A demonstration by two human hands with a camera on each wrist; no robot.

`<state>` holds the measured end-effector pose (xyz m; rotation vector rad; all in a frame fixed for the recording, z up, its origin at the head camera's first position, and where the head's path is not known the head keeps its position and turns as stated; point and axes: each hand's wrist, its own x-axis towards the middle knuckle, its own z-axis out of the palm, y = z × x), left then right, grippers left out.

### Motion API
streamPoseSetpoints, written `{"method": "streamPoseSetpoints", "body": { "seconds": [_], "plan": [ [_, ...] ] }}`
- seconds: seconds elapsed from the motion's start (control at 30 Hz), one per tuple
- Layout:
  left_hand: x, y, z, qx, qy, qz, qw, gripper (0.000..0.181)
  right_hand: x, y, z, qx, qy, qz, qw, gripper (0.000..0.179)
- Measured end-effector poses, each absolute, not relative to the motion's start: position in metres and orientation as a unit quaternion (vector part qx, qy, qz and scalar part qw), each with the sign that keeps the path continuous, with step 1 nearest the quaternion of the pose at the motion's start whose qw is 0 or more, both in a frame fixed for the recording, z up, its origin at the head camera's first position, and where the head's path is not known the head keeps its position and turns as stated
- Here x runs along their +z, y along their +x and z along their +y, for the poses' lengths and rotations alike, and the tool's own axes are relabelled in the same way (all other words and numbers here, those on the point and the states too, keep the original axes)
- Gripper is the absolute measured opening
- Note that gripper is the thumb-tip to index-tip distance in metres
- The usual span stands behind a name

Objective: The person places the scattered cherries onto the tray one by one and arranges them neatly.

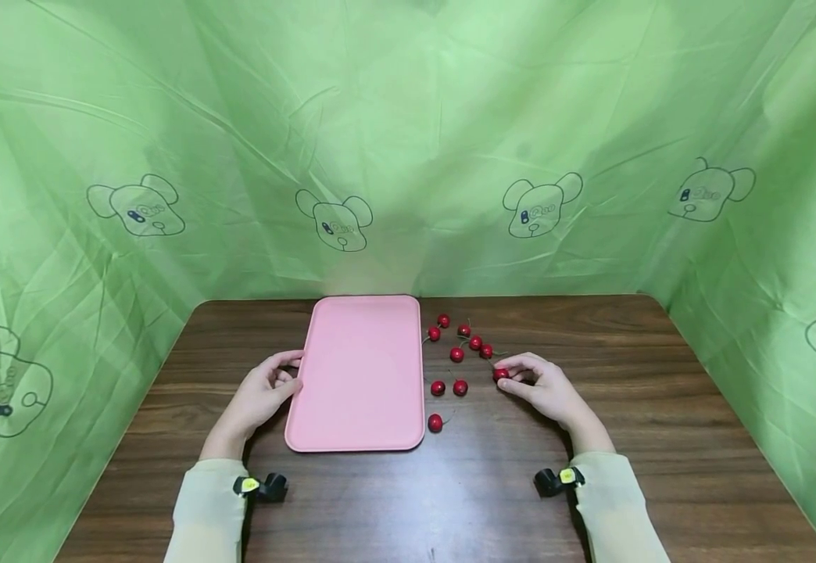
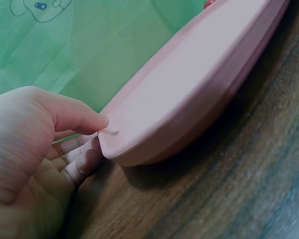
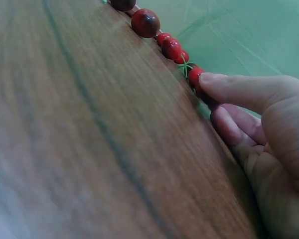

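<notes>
A pink rectangular tray (image 1: 362,375) lies on the dark wooden table, left of centre. My left hand (image 1: 256,400) pinches its left edge; in the left wrist view the thumb (image 2: 92,118) is on top of the rim and the other fingers are below it. To the right of the tray, my right hand (image 1: 552,392) holds a red cherry (image 1: 501,374) between thumb and fingertips, low over the wood. Several more red cherries with thin green stems are scattered between tray and right hand, among them one cherry (image 1: 435,423) close to the tray's right edge.
A green cloth (image 1: 408,156) printed with bear-like heads hangs behind and on both sides. The wooden table (image 1: 661,438) reaches back to it. A small black camera (image 1: 272,488) is strapped to the left wrist, and another camera (image 1: 549,482) to the right.
</notes>
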<state>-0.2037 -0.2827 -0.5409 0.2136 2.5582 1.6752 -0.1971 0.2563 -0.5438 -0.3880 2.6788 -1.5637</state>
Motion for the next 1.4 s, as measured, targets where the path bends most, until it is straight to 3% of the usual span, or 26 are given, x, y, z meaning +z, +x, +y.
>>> {"method": "streamPoseSetpoints", "body": {
  "seconds": [0.47,0.87,1.4],
  "plan": [
    [-0.542,-0.204,-0.282,0.548,0.071,0.833,0.031,0.055,-0.546,-0.198,0.261,-0.610,-0.099,0.786,0.035,0.032],
    [-0.538,-0.203,-0.280,0.536,0.085,0.839,0.037,0.056,-0.537,-0.199,0.256,-0.598,-0.100,0.794,0.044,0.030],
    [-0.537,-0.204,-0.275,0.511,0.069,0.856,0.035,0.055,-0.476,-0.239,0.179,-0.587,-0.122,0.800,0.005,0.032]
  ]
}}
